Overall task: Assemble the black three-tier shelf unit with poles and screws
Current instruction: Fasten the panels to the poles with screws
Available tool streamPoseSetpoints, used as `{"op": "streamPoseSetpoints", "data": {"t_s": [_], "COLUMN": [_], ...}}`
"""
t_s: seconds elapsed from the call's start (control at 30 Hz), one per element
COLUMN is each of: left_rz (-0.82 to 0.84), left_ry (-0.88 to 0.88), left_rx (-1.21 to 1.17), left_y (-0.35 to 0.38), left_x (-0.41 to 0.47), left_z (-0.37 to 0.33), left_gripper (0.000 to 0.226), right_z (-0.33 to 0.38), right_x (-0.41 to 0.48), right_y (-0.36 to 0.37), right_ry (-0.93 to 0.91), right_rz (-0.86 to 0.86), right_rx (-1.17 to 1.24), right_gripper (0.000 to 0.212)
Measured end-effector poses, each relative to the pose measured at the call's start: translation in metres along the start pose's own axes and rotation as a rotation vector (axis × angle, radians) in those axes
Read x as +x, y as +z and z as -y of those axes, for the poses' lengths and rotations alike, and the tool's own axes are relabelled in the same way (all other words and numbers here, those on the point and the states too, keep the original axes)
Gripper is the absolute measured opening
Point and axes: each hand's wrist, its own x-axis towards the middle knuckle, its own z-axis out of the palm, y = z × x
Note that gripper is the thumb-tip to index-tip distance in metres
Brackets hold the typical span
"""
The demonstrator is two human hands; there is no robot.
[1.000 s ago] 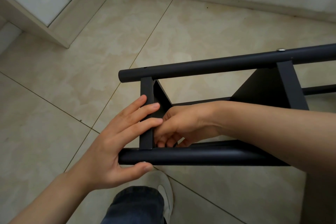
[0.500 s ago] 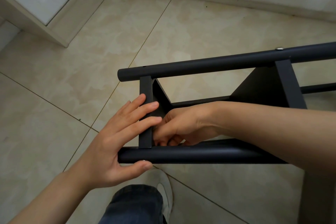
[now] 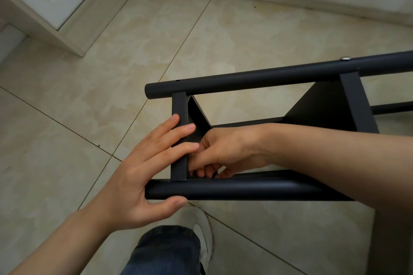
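Head view: my left hand (image 3: 143, 172) lies spread, 3 fingers pressed flat on the shelf (image 3: 178, 136) edge, thumb under the near pole (image 3: 234, 187). My right hand (image 3: 223, 149) curls inside that corner; its grip I cannot tell.

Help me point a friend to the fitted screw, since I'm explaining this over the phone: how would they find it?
Start at the black shelf frame lying on its side on the tiled floor, and follow the far pole, the one away from both hands. The screw sits on top of that pole above a shelf edge. It is the only silvery spot on the black frame.
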Motion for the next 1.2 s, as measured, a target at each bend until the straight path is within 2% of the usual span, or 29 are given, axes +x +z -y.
{"op": "streamPoseSetpoints", "data": {"t_s": [0.1,0.23,0.33,0.6,1.2], "left_rz": [0.003,0.004,0.002,0.001,-0.003], "left_ry": [0.0,-0.001,-0.003,0.001,-0.003], "left_rx": [-0.006,-0.002,-0.004,-0.006,-0.004], "left_y": [0.001,0.001,0.001,0.001,0.001], "left_x": [-0.001,0.0,0.0,-0.001,-0.001], "left_z": [0.0,0.001,0.001,0.002,0.001], "left_gripper": [0.064,0.063,0.063,0.066,0.071], "right_z": [0.0,0.004,0.005,-0.001,-0.005], "right_x": [0.0,-0.001,-0.001,0.002,0.006], "right_y": [0.001,0.0,-0.002,-0.001,0.001], "right_ry": [0.007,0.016,0.038,0.048,0.009], "right_rz": [-0.012,-0.008,0.001,0.059,0.015], "right_rx": [-0.012,0.02,0.02,0.059,0.052], "right_gripper": [0.043,0.026,0.032,0.014,0.013]}}
